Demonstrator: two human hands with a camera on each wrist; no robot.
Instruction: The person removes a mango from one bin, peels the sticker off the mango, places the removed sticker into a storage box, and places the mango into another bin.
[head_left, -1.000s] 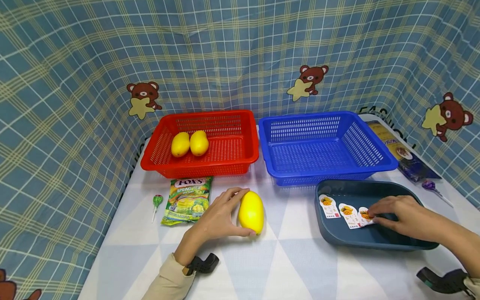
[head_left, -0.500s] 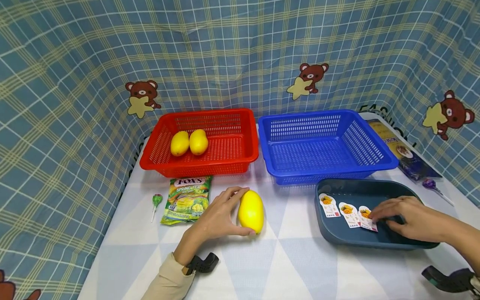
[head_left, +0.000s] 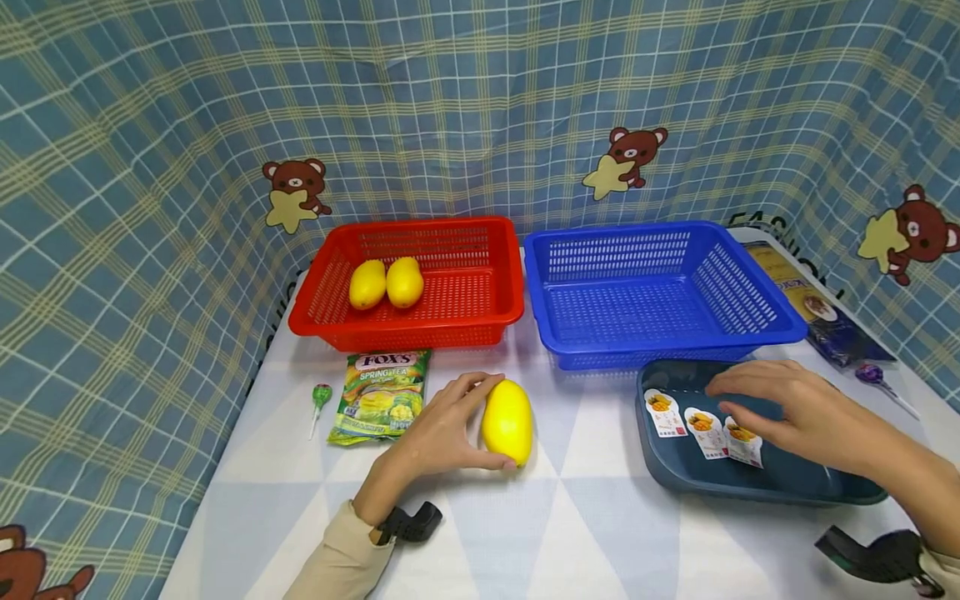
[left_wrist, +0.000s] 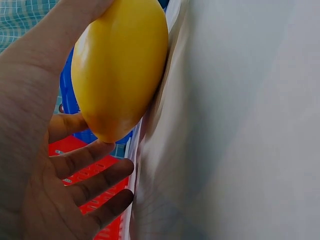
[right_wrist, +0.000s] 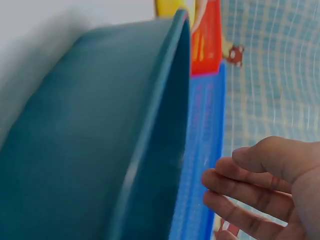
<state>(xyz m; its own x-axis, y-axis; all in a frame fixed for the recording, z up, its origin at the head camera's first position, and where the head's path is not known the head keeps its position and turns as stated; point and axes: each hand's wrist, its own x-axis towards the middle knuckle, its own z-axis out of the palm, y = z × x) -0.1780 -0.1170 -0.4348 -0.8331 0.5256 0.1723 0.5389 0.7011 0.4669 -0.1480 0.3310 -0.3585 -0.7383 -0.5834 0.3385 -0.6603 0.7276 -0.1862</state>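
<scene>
A yellow mango (head_left: 507, 422) lies on the white table near the middle front. My left hand (head_left: 442, 433) grips it from the left, index finger over its top and thumb under its near end. Up close, the mango (left_wrist: 120, 65) rests against the tabletop beside my left hand (left_wrist: 75, 165). My right hand (head_left: 787, 408) hovers over the dark teal tray (head_left: 750, 487), fingers stretched out and spread. A strip of three fruit stickers (head_left: 705, 429) lies inside the tray, its right end by my thumb. In the right wrist view my right hand (right_wrist: 260, 185) holds nothing beside the tray (right_wrist: 100, 165).
A red basket (head_left: 510, 275) at the back left holds two yellow mangoes (head_left: 367, 285). Beside it stands a blue basket (head_left: 660, 312). A candy bag (head_left: 380, 394) and green lollipop (head_left: 321, 396) lie left of my left hand. A purple lollipop (head_left: 873, 375) and a packet (head_left: 817, 312) lie far right.
My right hand has lifted off the stickers and risen above the tray with its fingers spread. The left hand has kept its hold on the mango in place.
</scene>
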